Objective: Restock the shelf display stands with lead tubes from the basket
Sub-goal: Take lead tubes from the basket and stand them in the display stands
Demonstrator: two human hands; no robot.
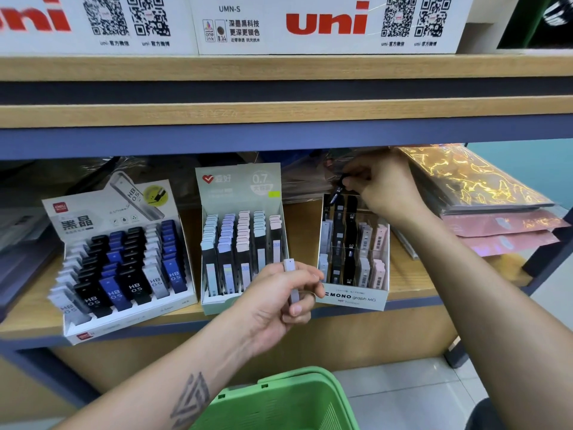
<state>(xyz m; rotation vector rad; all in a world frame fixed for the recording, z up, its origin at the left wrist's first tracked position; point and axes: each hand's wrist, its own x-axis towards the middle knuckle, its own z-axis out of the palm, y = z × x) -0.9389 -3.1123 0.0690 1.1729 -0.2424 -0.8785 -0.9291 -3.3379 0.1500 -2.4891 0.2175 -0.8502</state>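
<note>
Three display stands sit on the wooden shelf: a Deli stand [124, 293] at left with black, blue and white tubes, a pale green 0.7 stand [242, 193] in the middle, and a clear MONO graph stand [353, 297] at right. My right hand [384, 187] pinches a black lead tube [336, 193] above the back rows of the MONO stand. In front of the middle stand, my left hand [279, 299] grips a pale lilac lead tube [291, 280] upright. The green basket [279, 401] hangs below my left forearm; its contents are hidden.
An upper shelf board [279, 116] runs low over the stands, with white uni boxes [325, 23] above it. Glossy gold and pink packets [483, 197] are stacked right of the MONO stand. Dark folders [21, 243] lie at far left. Tiled floor lies below.
</note>
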